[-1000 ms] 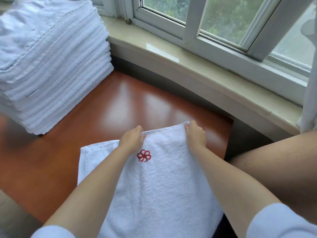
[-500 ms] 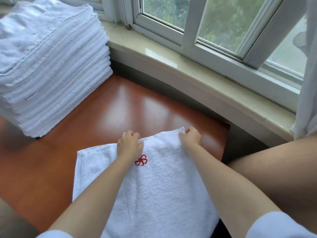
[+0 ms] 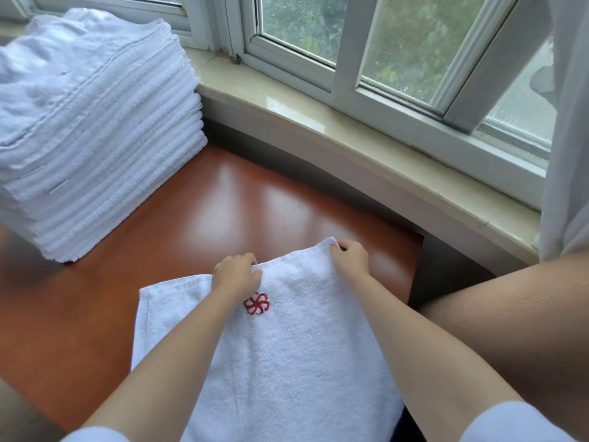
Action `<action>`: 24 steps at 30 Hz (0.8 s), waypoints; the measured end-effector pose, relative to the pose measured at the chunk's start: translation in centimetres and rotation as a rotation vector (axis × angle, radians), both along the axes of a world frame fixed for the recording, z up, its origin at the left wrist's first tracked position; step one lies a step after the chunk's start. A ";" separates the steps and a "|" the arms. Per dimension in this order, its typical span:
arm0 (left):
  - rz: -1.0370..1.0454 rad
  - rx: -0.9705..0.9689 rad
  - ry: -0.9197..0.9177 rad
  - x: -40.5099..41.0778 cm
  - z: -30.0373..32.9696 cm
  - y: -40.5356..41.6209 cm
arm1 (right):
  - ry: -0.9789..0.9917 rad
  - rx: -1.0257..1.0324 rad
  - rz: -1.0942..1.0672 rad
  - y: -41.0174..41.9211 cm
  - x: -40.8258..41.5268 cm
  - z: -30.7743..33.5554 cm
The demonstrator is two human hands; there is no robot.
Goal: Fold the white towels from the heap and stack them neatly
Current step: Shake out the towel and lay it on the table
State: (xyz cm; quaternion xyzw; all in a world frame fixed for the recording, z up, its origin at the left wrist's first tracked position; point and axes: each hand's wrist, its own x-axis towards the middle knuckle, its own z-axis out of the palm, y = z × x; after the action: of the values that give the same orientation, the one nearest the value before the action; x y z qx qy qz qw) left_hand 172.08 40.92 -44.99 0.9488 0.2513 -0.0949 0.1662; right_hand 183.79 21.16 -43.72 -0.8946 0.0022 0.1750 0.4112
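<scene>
red-brown tabletop (image 3: 223,199) lies bare between the far-left folded towel stack (image 3: 95,138) and the near white towel (image 3: 280,346). left hand (image 3: 237,275) and right hand (image 3: 350,258) each pinch its far edge.

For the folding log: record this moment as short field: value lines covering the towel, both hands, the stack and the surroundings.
towel in work: white towel with a red emblem, lying on the reddish wooden table
left hand: left hand pinches the towel's far edge
right hand: right hand pinches the far corner
stack: folded towel stack at the table's far left
surroundings: stone windowsill beyond the table, sheer curtain at right
</scene>
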 end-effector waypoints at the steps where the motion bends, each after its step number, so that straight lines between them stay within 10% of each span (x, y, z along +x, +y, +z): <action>1: 0.002 -0.016 0.016 0.1 0.1 0.1 | 0.019 -0.010 -0.010 0.1 0.0 0.1; 24: -0.135 0.080 0.362 -4.1 3.1 7.2 | -0.246 -0.430 -0.168 1.6 -0.4 0.1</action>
State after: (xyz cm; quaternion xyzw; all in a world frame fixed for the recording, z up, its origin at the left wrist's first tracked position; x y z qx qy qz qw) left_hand 167.94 48.11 -41.92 0.9369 0.2162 -0.2648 0.0737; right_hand 183.35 22.73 -43.63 -0.9727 0.0638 0.0259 0.2217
